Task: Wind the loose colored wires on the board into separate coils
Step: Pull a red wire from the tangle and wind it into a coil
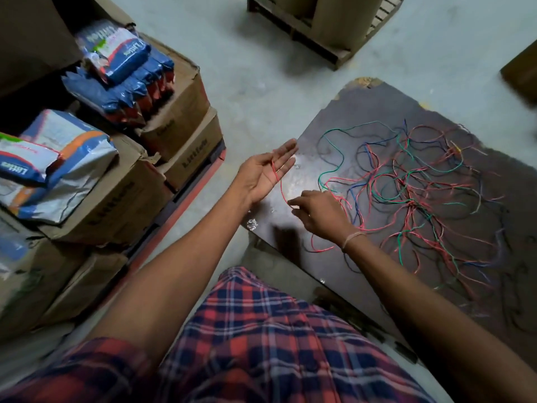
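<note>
A dark board [363, 117] lies on the floor with a tangle of loose wires [415, 193] in red, green, blue and black spread over it. My left hand [266, 173] is held palm up at the board's left edge, fingers stretched, with the end of a red wire [281, 187] lying across the palm. My right hand [318, 215] hovers just right of it over the board, pinching that same red wire between thumb and fingers. The wire runs from the palm down to the pinch, then back into the tangle.
Stacked cardboard boxes [122, 193] topped with blue and white packets [122, 62] stand at the left on a red pallet. A wooden pallet [313, 33] with a box is at the far top. Grey concrete floor [255, 91] lies between. My plaid clothing [261, 344] fills the bottom.
</note>
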